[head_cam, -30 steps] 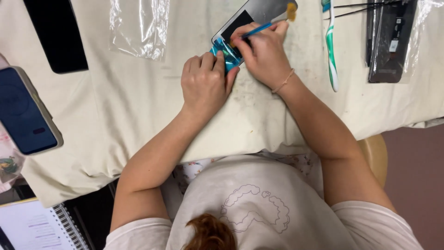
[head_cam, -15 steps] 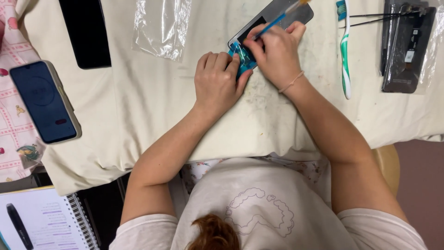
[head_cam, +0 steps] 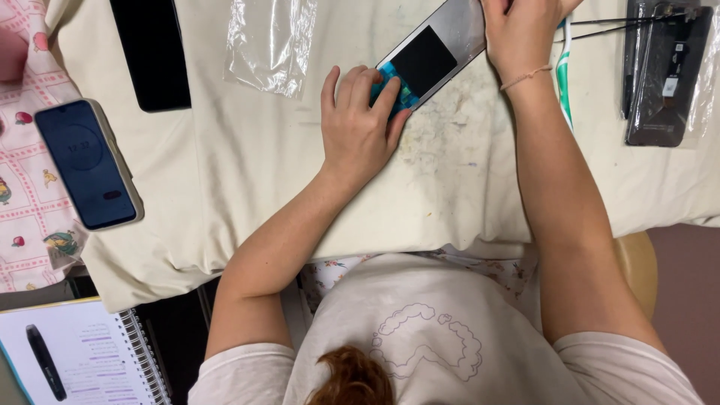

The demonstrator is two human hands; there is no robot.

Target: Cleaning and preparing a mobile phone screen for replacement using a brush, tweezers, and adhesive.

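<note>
Phone panel [head_cam: 435, 56] lies on the cloth-covered table [head_cam: 247, 165], long axis toward two o'clock. Left hand [head_cam: 360, 127] pins its near end flat-fingered; right hand [head_cam: 521, 34] covers the far end, grip apparently closed, partly cropped.

At 12 o'clock, a grey phone panel [head_cam: 435, 52] with a black rectangular screen lies tilted. At 9 o'clock, a smartphone [head_cam: 88, 165] shows a lit dark-blue screen. At 11 o'clock lie a black unlit phone [head_cam: 152, 52] and a clear plastic bag [head_cam: 271, 41]. At 2 o'clock, a dark phone part [head_cam: 667, 71] sits in clear wrapping.
</note>
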